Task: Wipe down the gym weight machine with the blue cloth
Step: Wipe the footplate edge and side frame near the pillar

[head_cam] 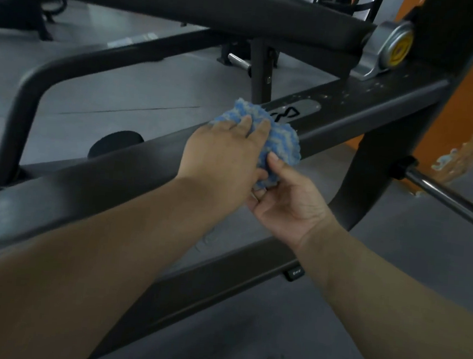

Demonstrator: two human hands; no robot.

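Starting on the left, the dark frame bar (92, 178) of the weight machine is crossed by both forearms, and the blue cloth (279, 137) is bunched up on top of that bar, just short of the silver logo plate (295, 110). The cloth is pressed down by the left hand (223, 155), fingers laid fairly flat over the wad rather than clenched round it. Moving right, the cloth's lower edge is pinched by the right hand (285, 195), thumb on top. It looks like fluffy chenille stuff, so it's probably light, floppy and squashy, nothing fragile. It's best taken as a wad under the palm, otherwise loose ends get dragged. Further right, whitish specks (380, 86) are seen on the bar near the yellow-capped pivot (398, 47), so that stretch looks not yet wiped.
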